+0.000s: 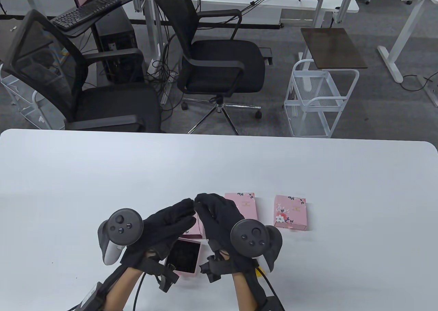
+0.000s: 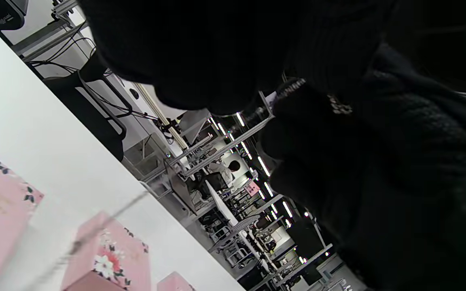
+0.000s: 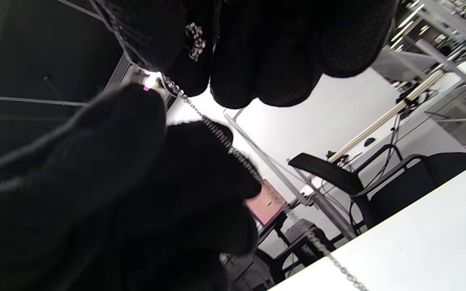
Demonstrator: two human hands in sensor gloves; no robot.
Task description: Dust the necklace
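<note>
- Fingers of the left hand [image 1: 167, 222] lie fairly straight, tips meeting the right hand above the surface [image 1: 102, 174]; whether they pinch anything I cannot tell, though the chain runs across them in the right wrist view.
- Below that hand sits an open box [image 1: 183, 256] with a dark lining.
- Held up between both hands is the necklace [image 3: 217, 131], a thin chain with a small sparkly pendant [image 3: 195, 35], its free length trailing down toward the surface.
- Right hand [image 1: 219, 218] curls its fingers [image 3: 265, 52] around the pendant end.
- Further right lie two closed pink boxes [image 1: 290, 211].
- By my judgement the chain is light, limp, easily tangled and delicate; hold it near the pendant or clasp and keep it gently taut while wiping.
</note>
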